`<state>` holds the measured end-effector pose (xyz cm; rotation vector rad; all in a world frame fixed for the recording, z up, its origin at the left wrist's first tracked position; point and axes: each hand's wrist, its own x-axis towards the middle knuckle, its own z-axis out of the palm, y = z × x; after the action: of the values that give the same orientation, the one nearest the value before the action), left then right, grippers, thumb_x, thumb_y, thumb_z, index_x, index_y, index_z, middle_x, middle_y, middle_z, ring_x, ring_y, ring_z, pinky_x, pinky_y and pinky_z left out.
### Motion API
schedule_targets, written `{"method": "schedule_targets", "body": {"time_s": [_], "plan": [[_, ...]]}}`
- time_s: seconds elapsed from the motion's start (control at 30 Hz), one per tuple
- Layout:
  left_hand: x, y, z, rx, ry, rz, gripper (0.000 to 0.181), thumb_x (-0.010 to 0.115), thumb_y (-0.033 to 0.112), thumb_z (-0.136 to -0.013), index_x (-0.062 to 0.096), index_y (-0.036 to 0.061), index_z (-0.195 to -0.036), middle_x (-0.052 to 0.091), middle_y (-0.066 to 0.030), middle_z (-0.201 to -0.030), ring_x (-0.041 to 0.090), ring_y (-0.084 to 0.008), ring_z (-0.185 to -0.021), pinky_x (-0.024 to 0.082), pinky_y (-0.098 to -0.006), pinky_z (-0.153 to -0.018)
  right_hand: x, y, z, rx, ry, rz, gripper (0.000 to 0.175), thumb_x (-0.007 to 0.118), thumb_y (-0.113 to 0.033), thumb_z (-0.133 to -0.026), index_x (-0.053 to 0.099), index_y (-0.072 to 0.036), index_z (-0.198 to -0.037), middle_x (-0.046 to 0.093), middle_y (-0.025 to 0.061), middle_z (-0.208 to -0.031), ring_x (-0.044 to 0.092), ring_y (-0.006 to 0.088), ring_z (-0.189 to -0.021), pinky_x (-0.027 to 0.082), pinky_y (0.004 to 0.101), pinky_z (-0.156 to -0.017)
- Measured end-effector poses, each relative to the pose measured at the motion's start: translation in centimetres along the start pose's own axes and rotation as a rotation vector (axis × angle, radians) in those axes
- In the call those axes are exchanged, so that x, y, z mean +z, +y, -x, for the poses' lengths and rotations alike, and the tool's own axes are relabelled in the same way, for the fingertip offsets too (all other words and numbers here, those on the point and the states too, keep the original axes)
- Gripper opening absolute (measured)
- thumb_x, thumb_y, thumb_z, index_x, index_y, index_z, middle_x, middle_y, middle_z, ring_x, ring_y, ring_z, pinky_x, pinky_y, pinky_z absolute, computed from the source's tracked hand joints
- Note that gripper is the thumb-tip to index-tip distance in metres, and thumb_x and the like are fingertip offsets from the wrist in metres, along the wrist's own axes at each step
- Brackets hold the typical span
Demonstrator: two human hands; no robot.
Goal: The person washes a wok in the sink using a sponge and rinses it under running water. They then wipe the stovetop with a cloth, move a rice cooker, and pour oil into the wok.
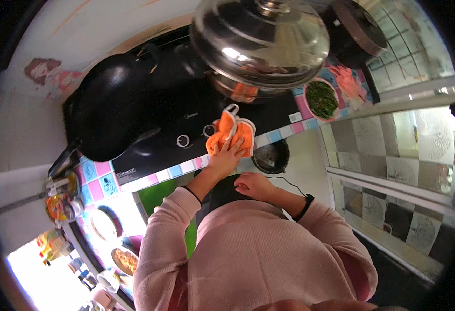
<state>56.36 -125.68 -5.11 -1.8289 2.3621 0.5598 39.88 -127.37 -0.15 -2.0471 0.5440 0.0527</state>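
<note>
My left hand point(226, 158) lies on a folded orange cloth point(231, 134) with a white trim and a hanging loop, pressing it against the front of a black gas stove point(173, 122). One round stove knob point(209, 130) partly shows beside the cloth, and another knob point(182, 140) is further left. In front of my waist, apart from the stove, my right hand point(252, 185) has its fingers curled in and nothing visible in it. A black wok point(107, 105) takes up the stove's left side. Behind the cloth rises a large steel pot with a domed lid point(258, 46).
A bowl of chopped greens point(321, 99) and pink rubber gloves point(348, 83) sit on the tiled counter at right, near a dark pot point(354, 35). Below the counter edge is a black basin point(271, 156). Plates and a dish of food point(125, 260) stand at left.
</note>
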Motion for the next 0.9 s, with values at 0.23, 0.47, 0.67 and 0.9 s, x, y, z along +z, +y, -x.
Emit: {"method": "schedule_targets", "body": {"time_s": [0.23,0.47,0.67,0.9], "plan": [[0.8,-3.5,9.4,-0.136,0.059,-0.041,0.048,0.051,0.029,-0.082,0.038,0.0212,-0.127,0.02,-0.004,-0.141,0.03,-0.0301,-0.124,0.027,-0.0598,-0.093,-0.3,-0.9,-2.3,-0.039,-0.143,0.017,0.019,0.057,-0.021,-0.079,0.059,-0.005,-0.088,0.055,0.0098,-0.083,0.057,0.0268,-0.074,0.045,0.0364,-0.064],[2.0,-7.9,15.6,-0.568,0.1,0.118,0.048,0.047,0.028,-0.084,0.035,0.0237,-0.131,0.02,-0.0051,-0.142,0.019,-0.0362,-0.128,0.022,-0.0651,-0.092,0.1,-1.6,-4.2,-0.083,-0.214,0.047,0.016,0.06,-0.018,-0.078,0.06,-0.005,-0.087,0.056,0.009,-0.081,0.058,0.0238,-0.07,0.046,0.0342,-0.061],[2.7,-12.0,15.9,-0.887,0.283,0.184,0.045,0.045,0.033,-0.085,0.038,0.0259,-0.129,0.018,-0.0021,-0.143,0.013,-0.0396,-0.129,0.018,-0.0721,-0.087,0.3,-1.8,-4.6,-0.136,-0.216,0.064,0.015,0.061,-0.015,-0.076,0.061,-0.004,-0.087,0.057,0.0081,-0.081,0.059,0.0208,-0.07,0.047,0.0302,-0.062],[2.7,-9.8,13.4,-0.747,0.189,-0.009,0.044,0.043,0.039,-0.085,0.041,0.0261,-0.127,0.026,-0.0017,-0.139,0.013,-0.0412,-0.128,0.012,-0.075,-0.086,0.2,-1.1,-4.6,-0.072,-0.252,0.057,0.019,0.06,-0.017,-0.078,0.06,-0.003,-0.09,0.056,0.0108,-0.086,0.058,0.0241,-0.073,0.047,0.033,-0.064]]}}
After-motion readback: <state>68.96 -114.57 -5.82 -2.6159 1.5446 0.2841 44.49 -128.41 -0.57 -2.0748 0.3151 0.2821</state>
